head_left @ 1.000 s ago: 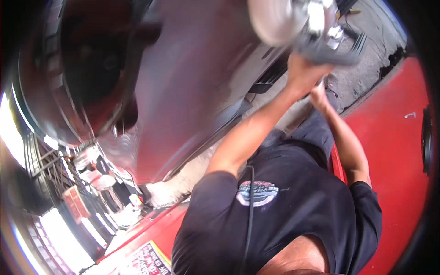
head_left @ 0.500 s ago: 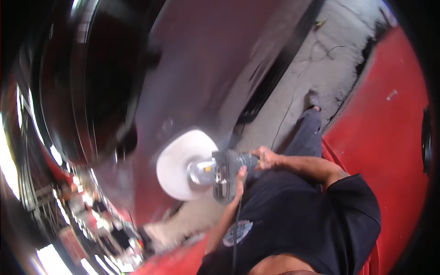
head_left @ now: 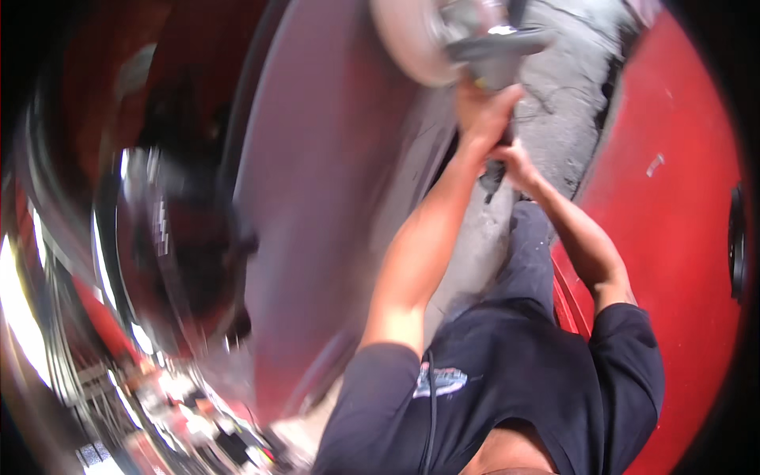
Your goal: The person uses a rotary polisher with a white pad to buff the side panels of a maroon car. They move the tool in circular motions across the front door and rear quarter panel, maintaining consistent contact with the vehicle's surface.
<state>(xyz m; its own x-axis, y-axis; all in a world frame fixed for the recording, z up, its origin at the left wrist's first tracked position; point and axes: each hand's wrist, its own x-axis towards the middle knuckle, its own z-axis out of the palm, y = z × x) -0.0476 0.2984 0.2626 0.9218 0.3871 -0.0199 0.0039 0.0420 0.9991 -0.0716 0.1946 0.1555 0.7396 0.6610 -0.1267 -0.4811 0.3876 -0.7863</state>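
A power polisher (head_left: 495,59) with a round white pad (head_left: 412,39) is at the top of the view, blurred by motion. My left hand (head_left: 484,119) is closed around its body just behind the head, with the arm stretched far forward. Behind it, my right hand (head_left: 518,165) grips the rear end of the tool. The pad's edge overlaps the dull purple-red car panel (head_left: 317,182) on my left; whether it touches the panel I cannot tell.
Close on my right stands a bright red car panel (head_left: 665,182). Between the two runs a strip of grey concrete floor (head_left: 558,111). A dark cord (head_left: 431,412) lies over my shirt. Blurred shop clutter (head_left: 190,419) shows at the lower left.
The polisher has swung from beside my body to far forward along the purple-red panel. Both hands stay on it; my left arm has straightened out.
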